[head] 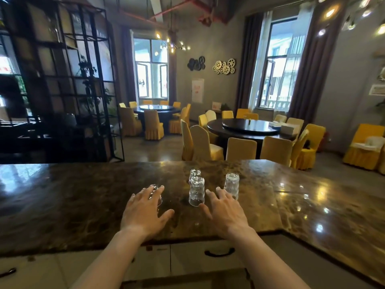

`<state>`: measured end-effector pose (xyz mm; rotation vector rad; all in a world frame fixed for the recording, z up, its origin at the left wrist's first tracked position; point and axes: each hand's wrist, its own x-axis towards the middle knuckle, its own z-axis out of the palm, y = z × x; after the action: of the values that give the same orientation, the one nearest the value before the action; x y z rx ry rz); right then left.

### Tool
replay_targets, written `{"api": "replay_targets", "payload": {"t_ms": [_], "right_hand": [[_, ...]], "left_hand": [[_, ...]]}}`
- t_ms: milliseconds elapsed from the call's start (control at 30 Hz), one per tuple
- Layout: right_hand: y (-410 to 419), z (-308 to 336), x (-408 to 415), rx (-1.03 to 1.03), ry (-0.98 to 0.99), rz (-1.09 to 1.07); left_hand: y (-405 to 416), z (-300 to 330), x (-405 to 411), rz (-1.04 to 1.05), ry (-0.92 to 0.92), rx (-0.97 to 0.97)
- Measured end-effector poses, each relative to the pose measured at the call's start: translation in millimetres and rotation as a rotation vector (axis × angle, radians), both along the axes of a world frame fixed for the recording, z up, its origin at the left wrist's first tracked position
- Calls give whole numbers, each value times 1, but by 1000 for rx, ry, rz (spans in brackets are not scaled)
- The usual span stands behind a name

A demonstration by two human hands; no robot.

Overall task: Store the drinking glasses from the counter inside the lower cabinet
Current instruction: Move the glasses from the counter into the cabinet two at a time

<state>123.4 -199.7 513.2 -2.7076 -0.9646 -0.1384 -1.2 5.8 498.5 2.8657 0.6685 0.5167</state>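
Several clear drinking glasses stand upside down on the dark marble counter (83, 197). My left hand (144, 211) is spread over the leftmost glass (159, 200), fingers apart, mostly hiding it. A middle glass (196, 191) stands between my hands, with another glass (194, 173) right behind it. My right hand (226, 213) hovers open beside the middle glass, its fingertips just in front of the right glass (231, 184). Below the counter edge the lower cabinet door (208, 261) is closed, with a dark curved handle (219, 253).
The counter turns a corner and runs along my right side (333, 236). Beyond it lie round dining tables (250, 127) with yellow-covered chairs. A black metal shelf (62, 80) stands at the far left. Another cabinet handle (7, 272) shows at the lower left.
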Motion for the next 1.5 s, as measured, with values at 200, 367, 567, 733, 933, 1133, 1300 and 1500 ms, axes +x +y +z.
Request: {"api": "replay_targets", "payload": {"t_ms": [200,367,567,733,933,1133,1300,1500], "right_hand": [[66,-37,67,-98,-37,-2],[139,-56,125,-282,-143,59],[203,-70,176,-697,-425,243],[222,-88,200,-1058,-610,281],[225,-107,219,-1286,-606,269],[214,-84,249,-946,-453,226],[170,-73,265,-175,-128,46],[141,-109,264,621,435,-8]], "left_hand": [[76,-33,75,-2,80,2],[145,-58,140,-125,202,12],[199,-72,196,-324,585,240],[211,-80,228,-440,792,413],[206,-81,247,-463,843,485],[220,-79,253,-311,602,83],[222,-88,243,-95,26,-735],[188,-114,245,-89,-274,-944]]}}
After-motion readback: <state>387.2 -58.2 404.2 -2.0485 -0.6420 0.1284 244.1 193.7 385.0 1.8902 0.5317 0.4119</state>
